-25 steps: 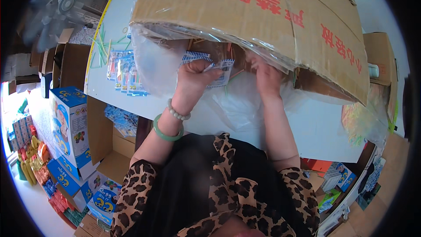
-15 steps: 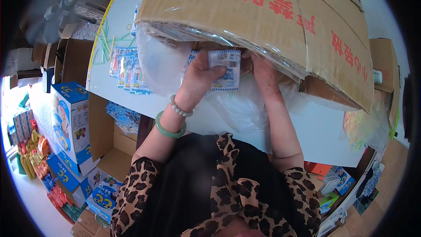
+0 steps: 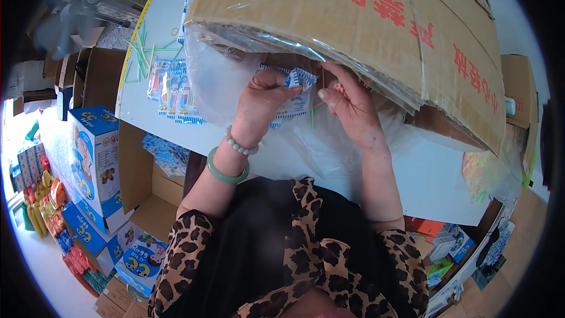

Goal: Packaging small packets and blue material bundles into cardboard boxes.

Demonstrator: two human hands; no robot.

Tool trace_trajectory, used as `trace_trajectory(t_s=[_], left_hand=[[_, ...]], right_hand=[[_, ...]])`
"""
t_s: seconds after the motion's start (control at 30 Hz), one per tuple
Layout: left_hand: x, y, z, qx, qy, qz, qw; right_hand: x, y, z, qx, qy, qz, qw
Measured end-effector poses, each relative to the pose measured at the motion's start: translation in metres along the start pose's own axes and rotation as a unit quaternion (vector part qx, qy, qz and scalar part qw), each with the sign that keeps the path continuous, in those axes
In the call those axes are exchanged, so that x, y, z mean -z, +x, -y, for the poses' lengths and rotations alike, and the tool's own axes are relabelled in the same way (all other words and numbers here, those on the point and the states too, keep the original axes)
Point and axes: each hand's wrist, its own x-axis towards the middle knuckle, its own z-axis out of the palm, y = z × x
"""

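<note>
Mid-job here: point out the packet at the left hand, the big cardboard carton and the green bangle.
Packet (image 3: 302, 78): head view, on its blue-and-white striped end.
Carton (image 3: 335, 20): head view, on its upward-facing brown wall.
Green bangle (image 3: 228, 179): head view, on its lower arc.

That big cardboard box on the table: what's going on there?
A person is working bare-handed at the open side of the cardboard box. The left hand holds a blue-and-white packet; the right hand is raised beside it at the opening, and whether it holds anything is unclear. Some other packets lie on the table, left of the box.
</note>
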Motion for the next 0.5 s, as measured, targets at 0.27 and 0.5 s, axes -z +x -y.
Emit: trace_trajectory(t_s=[0.27, 0.5], left_hand=[[0.002, -0.004, -0.002, -0.013, 0.025, 0.072, 0.997], [0.01, -0.003, 0.007, 0.0, 0.055, 0.02, 0.998]], right_hand=[[-0.018, 0.0, -0.042, -0.074, 0.025, -0.018, 0.997], [0.008, -0.005, -0.05, -0.134, 0.021, -0.145, 0.98]])
